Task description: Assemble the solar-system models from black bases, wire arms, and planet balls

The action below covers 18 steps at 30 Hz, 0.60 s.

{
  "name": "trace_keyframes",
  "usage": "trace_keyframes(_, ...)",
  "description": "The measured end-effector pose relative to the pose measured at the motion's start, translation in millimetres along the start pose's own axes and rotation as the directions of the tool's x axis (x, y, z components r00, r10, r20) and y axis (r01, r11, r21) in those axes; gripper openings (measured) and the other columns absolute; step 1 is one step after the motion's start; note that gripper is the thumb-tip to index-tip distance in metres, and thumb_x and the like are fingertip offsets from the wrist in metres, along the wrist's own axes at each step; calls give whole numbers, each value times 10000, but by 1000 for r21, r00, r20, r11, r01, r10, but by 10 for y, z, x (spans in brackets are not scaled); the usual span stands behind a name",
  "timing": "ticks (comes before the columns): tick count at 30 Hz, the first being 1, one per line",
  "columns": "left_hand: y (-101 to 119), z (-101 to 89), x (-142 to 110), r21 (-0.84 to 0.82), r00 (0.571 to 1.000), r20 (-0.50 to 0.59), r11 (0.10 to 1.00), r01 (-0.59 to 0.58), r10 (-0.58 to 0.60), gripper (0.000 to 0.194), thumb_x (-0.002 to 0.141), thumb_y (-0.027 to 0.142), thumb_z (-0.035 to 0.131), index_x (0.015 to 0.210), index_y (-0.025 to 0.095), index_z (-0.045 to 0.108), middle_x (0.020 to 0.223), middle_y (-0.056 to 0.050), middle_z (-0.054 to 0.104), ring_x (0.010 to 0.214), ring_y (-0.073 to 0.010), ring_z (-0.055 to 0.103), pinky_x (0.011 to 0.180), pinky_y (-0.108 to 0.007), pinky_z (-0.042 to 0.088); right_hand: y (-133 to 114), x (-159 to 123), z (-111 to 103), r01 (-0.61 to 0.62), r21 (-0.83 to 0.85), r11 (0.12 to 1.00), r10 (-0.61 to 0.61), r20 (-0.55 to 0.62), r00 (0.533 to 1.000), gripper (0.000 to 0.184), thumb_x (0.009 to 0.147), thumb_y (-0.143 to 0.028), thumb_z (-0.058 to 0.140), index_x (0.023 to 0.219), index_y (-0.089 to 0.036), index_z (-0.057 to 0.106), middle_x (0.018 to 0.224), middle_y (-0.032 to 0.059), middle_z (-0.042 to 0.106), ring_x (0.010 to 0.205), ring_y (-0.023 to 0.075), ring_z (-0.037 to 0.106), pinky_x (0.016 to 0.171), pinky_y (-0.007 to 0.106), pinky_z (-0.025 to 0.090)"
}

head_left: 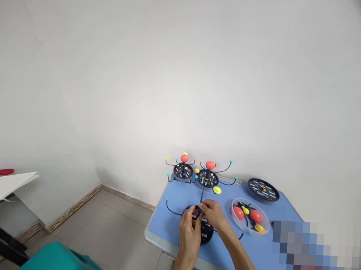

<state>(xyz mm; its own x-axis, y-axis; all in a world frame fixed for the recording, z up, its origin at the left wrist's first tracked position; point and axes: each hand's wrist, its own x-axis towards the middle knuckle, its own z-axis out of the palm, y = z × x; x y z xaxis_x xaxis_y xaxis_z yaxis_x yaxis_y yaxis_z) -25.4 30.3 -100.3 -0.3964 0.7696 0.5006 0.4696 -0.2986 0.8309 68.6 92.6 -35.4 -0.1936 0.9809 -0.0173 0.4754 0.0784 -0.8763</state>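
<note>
My left hand grips the near side of a round black disc base, with thin black wire arms curving out to both sides. The fingers of my right hand pinch a thin upright black rod at the hub of that base. Beyond my hands stand two assembled models with red balls and small coloured beads on wire arms. A yellow disc lies next to the nearer one. To my right, a round clear tray holds red balls, yellow pieces and black wires.
The pieces sit on a blue table with a grey rim. A bare black disc base lies at its back right, against a white wall. Tiled floor spreads to the left, with a teal object and a white board. A pixelated patch hides the lower right.
</note>
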Motion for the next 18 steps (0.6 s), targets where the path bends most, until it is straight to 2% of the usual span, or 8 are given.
trace_keyframes(4, 43, 21, 24, 12, 995, 38, 996, -91, 91, 285, 932, 173, 442, 1106, 175, 668, 1014, -113, 737, 937, -213, 708, 832, -358, 586, -39, -23, -52, 0, -138, 990, -1, -5, 1000, 303, 784, -193, 511, 483, -204, 480, 482, -43, 486, 548, 135, 464, 534, 247, 306)
trace_keyframes(7, 74, 36, 28, 65, 990, 72, 990, -125, 120, 313, 935, 130, 399, 1077, 171, 674, 993, -106, 735, 920, -202, 707, 830, -338, 580, -56, -57, -90, -2, -244, 970, 7, 20, 1000, 301, 813, -194, 518, 513, -190, 545, 530, -12, 580, 587, 146, 516, 552, 250, 312)
trace_keyframes(13, 95, 10, -3, 318, 993, 114, 946, -68, 33, 267, 863, 48, 464, 904, 130, 714, 907, -122, 685, 694, -215, 701, 642, -327, 560, -71, -133, -113, -15, -442, 897, 51, 70, 996, 204, 759, -109, 554, 621, -174, 690, 651, 61, 720, 665, 184, 623, 562, 254, 324)
trace_keyframes(18, 143, -26, 19, 497, 988, 148, 866, -42, -37, 207, 843, 54, 548, 869, 148, 731, 884, -112, 686, 680, -242, 707, 583, -317, 527, -108, -164, -68, -15, -528, 849, 37, 31, 999, 204, 753, -90, 561, 742, -180, 745, 807, 96, 772, 774, 210, 680, 566, 251, 323)
